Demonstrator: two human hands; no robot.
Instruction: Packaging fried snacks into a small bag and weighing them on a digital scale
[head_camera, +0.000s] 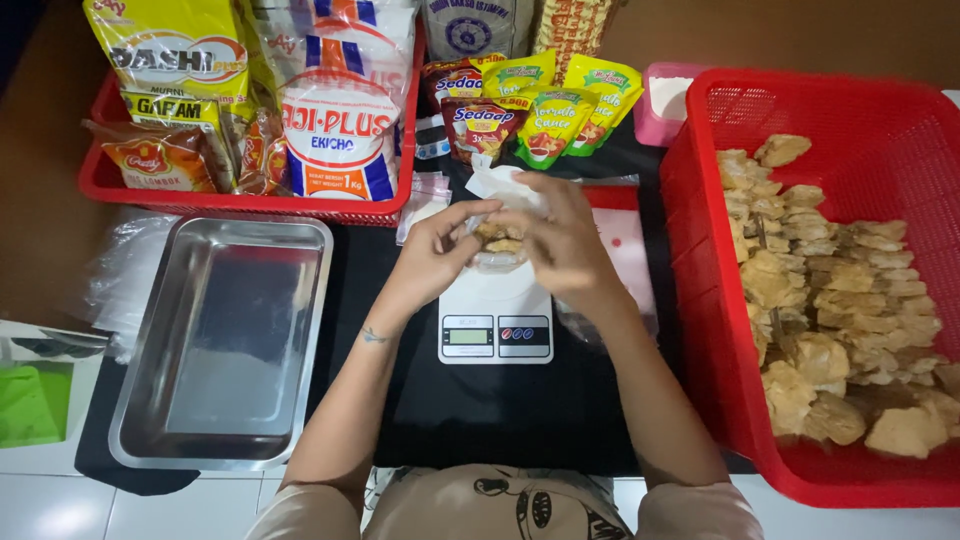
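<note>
My left hand and my right hand meet over a white digital kitchen scale, both gripping a small clear plastic bag with brown fried pieces inside. The bag's open top sticks up between my fingers. The bag sits just above the scale's platform; whether it rests on it I cannot tell. A large red basket at the right holds several similar tan fried pieces.
A shiny metal tray lies at the left on the black mat. A red tray at the back holds seasoning bags. Green and red sachets and a pink tub stand behind the scale. Clear plastic bags lie far left.
</note>
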